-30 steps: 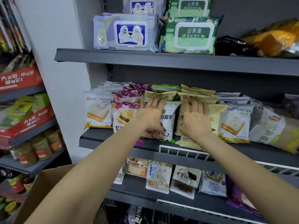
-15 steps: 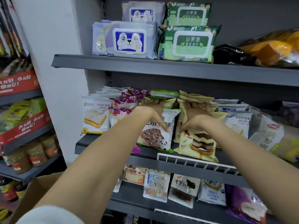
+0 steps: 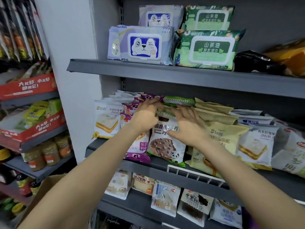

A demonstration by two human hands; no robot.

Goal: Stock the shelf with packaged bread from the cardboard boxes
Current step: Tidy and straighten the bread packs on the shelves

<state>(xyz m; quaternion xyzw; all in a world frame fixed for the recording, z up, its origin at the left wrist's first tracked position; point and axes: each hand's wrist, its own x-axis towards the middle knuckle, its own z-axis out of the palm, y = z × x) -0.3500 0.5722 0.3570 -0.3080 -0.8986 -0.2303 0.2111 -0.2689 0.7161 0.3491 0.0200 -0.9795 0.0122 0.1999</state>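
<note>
Packaged bread stands in rows on the grey middle shelf (image 3: 113, 160). At the front of one row is a white chocolate bread pack with a panda (image 3: 166, 147). My right hand (image 3: 188, 128) is at its top edge, thumb across the front and fingers spread over and behind it. My left hand (image 3: 144, 116) lies on the purple flower packs (image 3: 137, 146) beside it. Its blurred fingers reach across the tops of the green-edged packs (image 3: 179, 100) behind. Beige packs (image 3: 221, 136) stand right of my right hand. A corner of the cardboard box (image 3: 49, 187) shows at the lower left, under my left forearm.
Wet-wipe packs (image 3: 142, 45) fill the top shelf. More bread packs (image 3: 165, 199) stand on the lower shelf behind a white wire rail (image 3: 198, 176). Sandwich-bread packs (image 3: 106, 121) flank the rows. A side rack with red boxes and jars (image 3: 47, 151) stands to the left.
Both hands have shifted left from the beige and panda rows. The right hand now rests on the panda pack, and the left on the purple packs. The view has moved closer.
</note>
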